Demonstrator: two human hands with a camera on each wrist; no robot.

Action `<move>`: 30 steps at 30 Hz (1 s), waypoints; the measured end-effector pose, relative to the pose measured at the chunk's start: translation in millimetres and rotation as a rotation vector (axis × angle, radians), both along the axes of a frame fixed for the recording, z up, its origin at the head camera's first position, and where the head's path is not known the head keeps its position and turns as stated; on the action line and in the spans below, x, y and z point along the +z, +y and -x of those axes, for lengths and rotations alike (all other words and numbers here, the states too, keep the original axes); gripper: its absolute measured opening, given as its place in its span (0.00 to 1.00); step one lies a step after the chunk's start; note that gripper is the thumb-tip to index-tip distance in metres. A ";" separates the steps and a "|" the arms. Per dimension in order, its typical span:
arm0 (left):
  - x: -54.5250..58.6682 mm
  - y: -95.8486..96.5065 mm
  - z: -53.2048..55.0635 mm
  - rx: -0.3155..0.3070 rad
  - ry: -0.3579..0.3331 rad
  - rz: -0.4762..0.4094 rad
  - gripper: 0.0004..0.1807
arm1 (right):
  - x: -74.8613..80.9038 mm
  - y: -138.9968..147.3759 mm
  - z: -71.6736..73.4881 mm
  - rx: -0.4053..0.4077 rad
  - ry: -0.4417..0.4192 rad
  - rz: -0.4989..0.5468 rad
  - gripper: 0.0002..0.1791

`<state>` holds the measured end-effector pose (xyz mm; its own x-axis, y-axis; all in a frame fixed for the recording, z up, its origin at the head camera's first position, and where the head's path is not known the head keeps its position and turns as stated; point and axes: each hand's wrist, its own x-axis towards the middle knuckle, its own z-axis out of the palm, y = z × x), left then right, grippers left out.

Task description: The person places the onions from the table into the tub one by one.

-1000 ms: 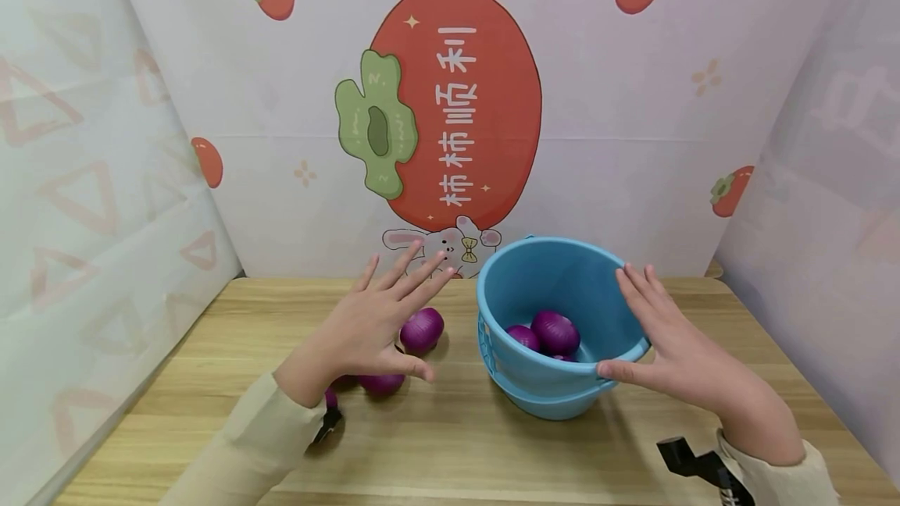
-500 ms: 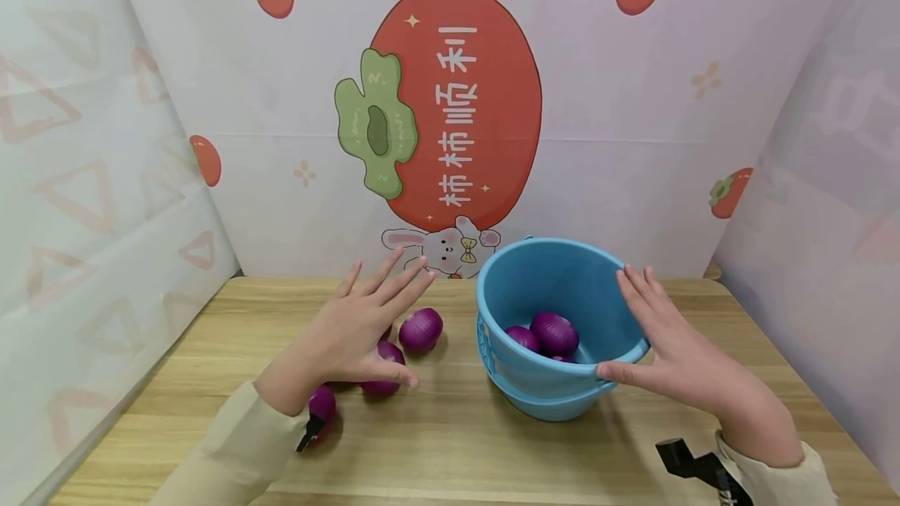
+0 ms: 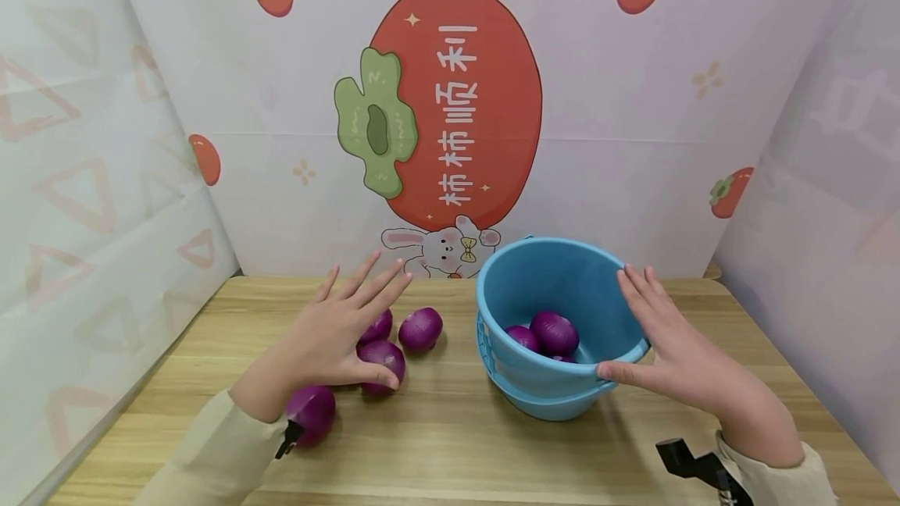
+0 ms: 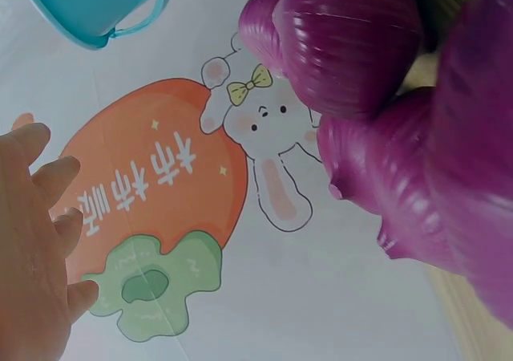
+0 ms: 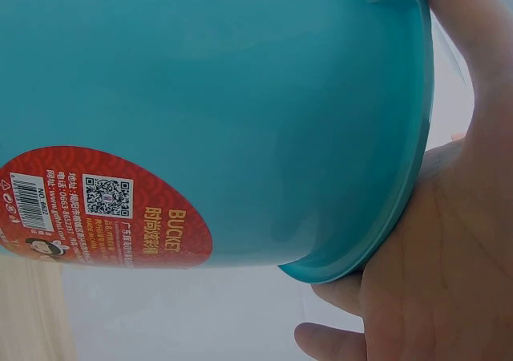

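Note:
My left hand (image 3: pixel 309 338) hovers over the purple onions with its fingers spread and nothing in its grasp. Beneath and beside it lie a front onion (image 3: pixel 314 414), a middle onion (image 3: pixel 386 368), one partly covered onion (image 3: pixel 380 326) and a farther onion (image 3: pixel 421 329). In the left wrist view, onions (image 4: pixel 353 40) crowd the right side, apart from the fingers. A blue bucket (image 3: pixel 551 400) stands tilted on the table with onions (image 3: pixel 555 333) inside. My right hand (image 3: pixel 692 361) rests straight fingers and thumb on its right rim; the right wrist view shows the palm (image 5: pixel 441 257) against the rim.
The wooden table (image 3: pixel 450 459) ends at a white backdrop (image 3: pixel 281 84) printed with persimmons and a rabbit. Cloth walls close off both sides. The bucket's blue handle (image 3: pixel 487 354) hangs on its left, and a red label (image 5: pixel 104 204) marks its side.
My left hand has drifted left and slightly down, fingers still spread, uncovering more of the onions. The right hand, bucket and onions have stayed in place.

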<state>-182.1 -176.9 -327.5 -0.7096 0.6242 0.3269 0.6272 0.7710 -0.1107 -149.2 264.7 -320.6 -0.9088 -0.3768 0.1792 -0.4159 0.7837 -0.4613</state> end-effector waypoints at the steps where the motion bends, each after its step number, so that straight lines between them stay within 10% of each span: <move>1: -0.9 -1.9 -0.5 0.003 -0.003 -0.005 0.68 | 0.1 -0.1 0.1 -0.001 0.002 -0.003 0.66; 30: -24.8 -53.8 -23.7 0.124 -0.067 -0.079 0.67 | 0.9 -1.1 -0.1 0.001 -0.006 -0.001 0.66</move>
<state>-158.4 -230.6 -352.2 -0.8015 0.5048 0.3206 0.5308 0.8475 -0.0075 -149.1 263.6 -319.7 -0.9095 -0.3779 0.1732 -0.4139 0.7840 -0.4626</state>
